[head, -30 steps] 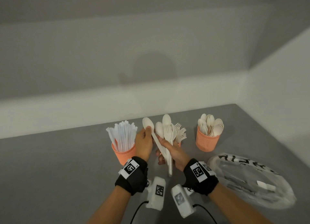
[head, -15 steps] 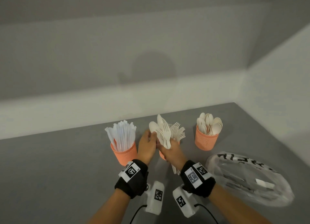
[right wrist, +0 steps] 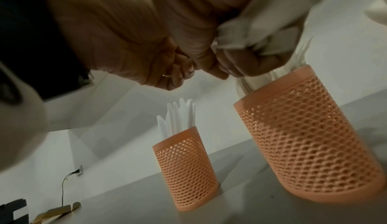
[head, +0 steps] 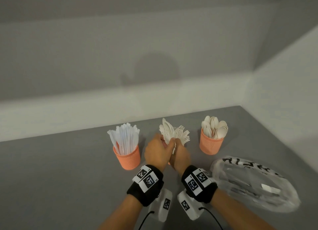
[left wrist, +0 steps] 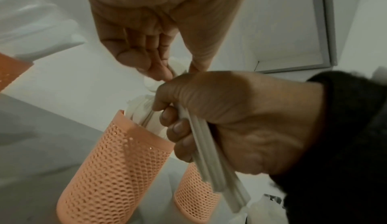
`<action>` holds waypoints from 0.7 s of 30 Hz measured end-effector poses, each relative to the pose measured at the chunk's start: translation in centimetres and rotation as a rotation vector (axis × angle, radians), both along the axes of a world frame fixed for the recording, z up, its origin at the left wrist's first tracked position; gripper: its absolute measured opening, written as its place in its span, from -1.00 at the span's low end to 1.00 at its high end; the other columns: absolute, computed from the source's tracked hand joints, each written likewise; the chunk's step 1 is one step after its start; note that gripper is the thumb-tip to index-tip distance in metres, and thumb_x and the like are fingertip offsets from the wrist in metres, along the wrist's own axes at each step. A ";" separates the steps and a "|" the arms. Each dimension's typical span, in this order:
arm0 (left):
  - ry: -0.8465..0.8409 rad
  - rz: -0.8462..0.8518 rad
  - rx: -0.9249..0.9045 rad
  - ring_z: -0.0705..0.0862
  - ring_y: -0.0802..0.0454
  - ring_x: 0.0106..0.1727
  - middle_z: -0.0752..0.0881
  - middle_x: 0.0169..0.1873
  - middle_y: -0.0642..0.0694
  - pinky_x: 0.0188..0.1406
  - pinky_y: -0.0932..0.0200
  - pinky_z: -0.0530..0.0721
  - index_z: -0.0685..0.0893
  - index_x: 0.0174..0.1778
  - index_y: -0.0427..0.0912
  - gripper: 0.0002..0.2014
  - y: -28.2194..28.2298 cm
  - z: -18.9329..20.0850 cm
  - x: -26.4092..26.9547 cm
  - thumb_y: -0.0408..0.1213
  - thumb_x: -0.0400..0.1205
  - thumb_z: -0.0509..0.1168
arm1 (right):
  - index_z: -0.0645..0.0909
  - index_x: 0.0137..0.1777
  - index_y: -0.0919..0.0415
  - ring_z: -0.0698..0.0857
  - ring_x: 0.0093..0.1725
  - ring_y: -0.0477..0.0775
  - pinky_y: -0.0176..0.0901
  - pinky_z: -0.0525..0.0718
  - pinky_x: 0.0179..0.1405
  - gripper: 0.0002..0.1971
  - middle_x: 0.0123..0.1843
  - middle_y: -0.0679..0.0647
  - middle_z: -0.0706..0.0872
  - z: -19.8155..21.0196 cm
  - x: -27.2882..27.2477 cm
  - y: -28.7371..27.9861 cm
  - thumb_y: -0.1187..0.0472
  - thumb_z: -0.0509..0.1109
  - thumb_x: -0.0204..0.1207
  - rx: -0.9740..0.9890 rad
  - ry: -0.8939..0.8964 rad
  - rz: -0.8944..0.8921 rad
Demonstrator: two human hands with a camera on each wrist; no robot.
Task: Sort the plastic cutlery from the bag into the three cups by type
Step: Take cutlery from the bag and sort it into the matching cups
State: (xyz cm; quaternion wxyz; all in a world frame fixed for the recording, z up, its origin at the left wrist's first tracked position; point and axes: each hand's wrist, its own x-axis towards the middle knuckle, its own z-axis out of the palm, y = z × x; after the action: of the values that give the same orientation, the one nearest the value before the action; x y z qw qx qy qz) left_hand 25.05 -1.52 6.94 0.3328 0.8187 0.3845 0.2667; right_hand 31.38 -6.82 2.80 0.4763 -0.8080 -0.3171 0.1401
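Note:
Three orange mesh cups stand in a row: knives in the left cup (head: 127,158), spoons in the right cup (head: 210,143), and forks (head: 184,136) in the middle cup (right wrist: 303,136), which my hands mostly hide in the head view. My right hand (head: 175,144) grips a bundle of white spoons and forks (head: 167,132) by the handles (left wrist: 209,153), just above the middle cup (left wrist: 113,169). My left hand (head: 160,142) presses against it and pinches the bundle near the heads (left wrist: 175,67). I cannot tell which piece it pinches.
The clear plastic bag (head: 254,183) with black lettering lies on the grey table (head: 60,169) at the right, close to my right forearm. White walls close the back and right sides. A cable hangs from a wall socket (right wrist: 79,170).
Both hands moved forward and closed together over the middle cup. The left hand left the lone spoon head and joined the right hand on the bundle, which stands more upright.

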 end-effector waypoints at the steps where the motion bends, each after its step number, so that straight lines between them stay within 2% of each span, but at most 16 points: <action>1: 0.017 -0.003 0.011 0.70 -0.07 -0.16 0.72 -0.22 -0.10 -0.15 0.09 0.62 0.58 -0.03 -0.21 -0.70 0.0 0.1 0.1 -0.01 0.61 0.22 | 0.46 0.18 0.21 0.58 -0.04 0.03 -0.15 0.55 -0.04 -0.72 -0.06 0.04 0.63 0.0 0.0 0.0 0.12 0.34 0.55 0.001 0.014 0.003; 5: 0.007 -0.003 -0.044 0.70 -0.19 -0.07 0.68 -0.19 -0.19 -0.10 0.04 0.57 0.55 -0.08 -0.28 -0.69 0.6 0.1 0.3 -0.13 0.72 0.03 | 0.51 0.16 0.15 0.67 0.09 0.14 -0.01 0.66 0.08 -0.69 0.07 0.15 0.70 -0.6 0.1 0.2 0.10 0.38 0.46 0.058 0.106 0.046; 7: -0.012 0.007 -0.025 0.69 -0.19 -0.07 0.69 -0.16 -0.21 -0.09 0.05 0.56 0.55 -0.09 -0.28 -0.64 1.1 0.3 0.3 -0.14 0.75 -0.07 | 0.54 0.17 0.19 0.67 0.09 0.13 -0.02 0.65 0.11 -0.69 0.07 0.15 0.71 -0.6 0.0 0.1 0.16 0.39 0.44 0.067 0.118 0.077; 10: -0.114 0.032 -0.014 0.68 -0.10 -0.14 0.69 -0.22 -0.17 -0.09 0.10 0.54 0.60 -0.08 -0.29 -0.52 2.4 0.5 0.2 -0.10 0.76 -0.17 | 0.55 0.15 0.27 0.68 0.02 0.13 -0.13 0.64 -0.01 -0.70 0.00 0.15 0.71 -0.3 0.1 0.1 0.33 0.39 0.41 0.090 0.146 0.100; 12: -0.227 0.088 -0.072 0.68 -0.05 -0.25 0.70 -0.32 -0.15 -0.10 0.07 0.58 0.59 -0.18 -0.24 -0.51 3.7 0.5 0.0 -0.05 0.75 -0.15 | 0.55 0.13 0.27 0.67 -0.07 0.07 -0.22 0.59 -0.12 -0.70 -0.10 0.07 0.69 -0.1 0.0 0.1 0.34 0.40 0.38 0.100 0.175 0.123; 14: -0.402 0.140 -0.189 0.74 -0.11 -0.30 0.74 -0.38 -0.17 -0.09 -0.07 0.72 0.56 -0.23 -0.14 -0.56 5.1 0.8 -0.5 0.05 0.69 -0.10 | 0.55 0.08 0.24 0.66 -0.12 0.06 -0.16 0.59 -0.12 -0.65 -0.16 0.03 0.67 -0.4 0.1 0.1 0.20 0.46 0.30 0.100 0.203 0.148; 16: -0.592 0.169 -0.365 0.76 -0.13 -0.35 0.73 -0.41 -0.18 -0.22 -0.02 0.77 0.48 -0.15 -0.11 -0.69 5.8 1.8 -1.0 -0.05 0.73 -0.07 | 0.57 0.07 0.23 0.68 -0.08 0.09 -0.10 0.61 -0.04 -0.62 -0.12 0.10 0.70 -0.7 0.3 0.0 0.10 0.47 0.28 0.098 0.208 0.147; 18: -0.734 0.186 -0.457 0.71 -0.01 -0.47 0.61 -0.46 -0.15 -0.40 0.12 0.73 0.41 -0.02 -0.18 -0.80 6.0 3.1 -1.5 -0.21 0.77 -0.08 | 0.60 0.08 0.24 0.71 -0.01 0.14 -0.09 0.61 0.00 -0.75 -0.05 0.19 0.74 -0.7 0.4 -0.1 0.22 0.43 0.41 0.140 0.222 0.134; 19: -0.754 0.196 -0.456 0.64 0.07 -0.56 0.52 -0.49 -0.12 -0.46 0.14 0.67 0.41 -0.01 -0.18 -0.81 6.1 3.3 -1.6 -0.24 0.77 -0.08 | 0.62 0.08 0.25 0.71 0.00 0.19 -0.05 0.62 0.00 -0.79 -0.03 0.24 0.74 -0.5 0.4 -0.2 0.25 0.38 0.46 0.166 0.249 0.135; 20: -0.743 0.207 -0.437 0.56 0.12 -0.62 0.46 -0.50 -0.08 -0.49 0.14 0.59 0.44 -0.05 -0.16 -0.80 6.3 3.0 -1.7 -0.22 0.76 -0.05 | 0.62 0.08 0.24 0.70 -0.04 0.22 -0.01 0.65 -0.03 -0.80 -0.06 0.25 0.73 -0.4 0.4 -0.2 0.24 0.35 0.48 0.200 0.288 0.144; 21: -0.698 0.205 -0.411 0.51 0.14 -0.61 0.44 -0.50 -0.05 -0.46 0.11 0.52 0.49 -0.13 -0.10 -0.78 6.4 2.5 -1.7 -0.14 0.73 0.01 | 0.63 0.03 0.17 0.67 -0.17 0.19 -0.05 0.65 -0.15 -0.81 -0.17 0.20 0.71 -0.3 0.3 -0.2 0.16 0.34 0.46 0.237 0.328 0.151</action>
State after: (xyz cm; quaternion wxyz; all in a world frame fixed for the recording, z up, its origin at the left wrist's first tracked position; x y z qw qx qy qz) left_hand 23.37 4.92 9.43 0.5715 0.5531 0.3733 0.4776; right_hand 31.64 -7.04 2.47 0.6016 -0.6866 -0.3091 0.2668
